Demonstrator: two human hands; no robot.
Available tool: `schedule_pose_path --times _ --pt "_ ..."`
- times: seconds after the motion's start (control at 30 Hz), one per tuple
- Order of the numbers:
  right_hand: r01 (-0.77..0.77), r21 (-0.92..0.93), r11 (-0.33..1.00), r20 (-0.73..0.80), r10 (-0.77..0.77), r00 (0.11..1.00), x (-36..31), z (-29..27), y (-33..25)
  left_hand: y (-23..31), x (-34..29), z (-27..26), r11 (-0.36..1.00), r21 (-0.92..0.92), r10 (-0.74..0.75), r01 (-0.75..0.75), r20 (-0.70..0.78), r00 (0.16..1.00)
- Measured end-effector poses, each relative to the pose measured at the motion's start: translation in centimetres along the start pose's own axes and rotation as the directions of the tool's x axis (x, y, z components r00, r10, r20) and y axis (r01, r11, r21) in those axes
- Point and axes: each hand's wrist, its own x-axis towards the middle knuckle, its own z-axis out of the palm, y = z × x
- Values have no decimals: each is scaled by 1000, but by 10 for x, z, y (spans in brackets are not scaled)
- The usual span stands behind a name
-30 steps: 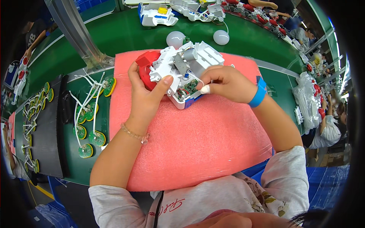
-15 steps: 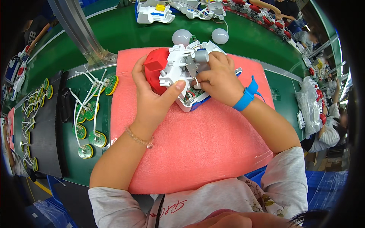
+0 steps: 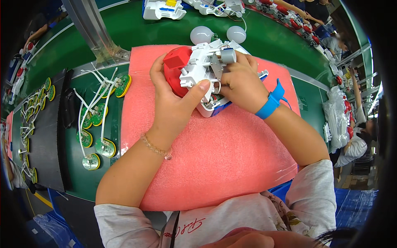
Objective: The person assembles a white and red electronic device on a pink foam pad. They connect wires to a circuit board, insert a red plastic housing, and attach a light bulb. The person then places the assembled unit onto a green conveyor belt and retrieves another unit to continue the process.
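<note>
Over the far part of the pink foam mat (image 3: 198, 157), my left hand (image 3: 173, 101) grips a white plastic mechanism (image 3: 196, 68) with a red part (image 3: 177, 62) at its left. The thumb presses on its near edge. A silver motor (image 3: 228, 56) sticks out at its right. Beneath it lies a white and blue housing (image 3: 205, 110), partly covered. My right hand (image 3: 246, 82) reaches into the gap between mechanism and housing, fingers pinched beside a white loop (image 3: 217, 87). The mechanism and fingers hide what the fingertips hold.
Green circuit boards (image 3: 106, 147) with white cables lie left, beside a black board (image 3: 43, 136). Two white globes (image 3: 202, 35) stand beyond the mat. White housings (image 3: 164, 10) sit farther back. A metal post (image 3: 91, 29) rises at far left. People work along a line of red-and-white units.
Both hands and the mechanism have shifted slightly right and away in the picture. The mechanism covers more of the housing's inside. My right fingers stay in the gap.
</note>
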Motion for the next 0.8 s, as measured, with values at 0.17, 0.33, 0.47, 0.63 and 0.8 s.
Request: schedule_pose_path --times 0.17,0.33,0.47,0.63,0.8 --pt "30 -11 1000 1 -30 1000 1 3 4 -1 -1 -1 1000 0 -11 11 -6 1000" --pt "42 -8 999 20 -42 999 0 2 5 -1 -1 -2 1000 8 12 -12 38 999" --pt "46 -18 999 26 -46 999 -3 4 7 -3 0 -4 998 41 51 -55 77 996" --pt "27 -19 999 26 -27 999 0 3 4 0 1 -3 1000 -15 3 -2 50 999" --pt "13 -8 1000 18 -13 1000 -2 3 4 0 0 -3 1000 -2 11 -10 51 999"
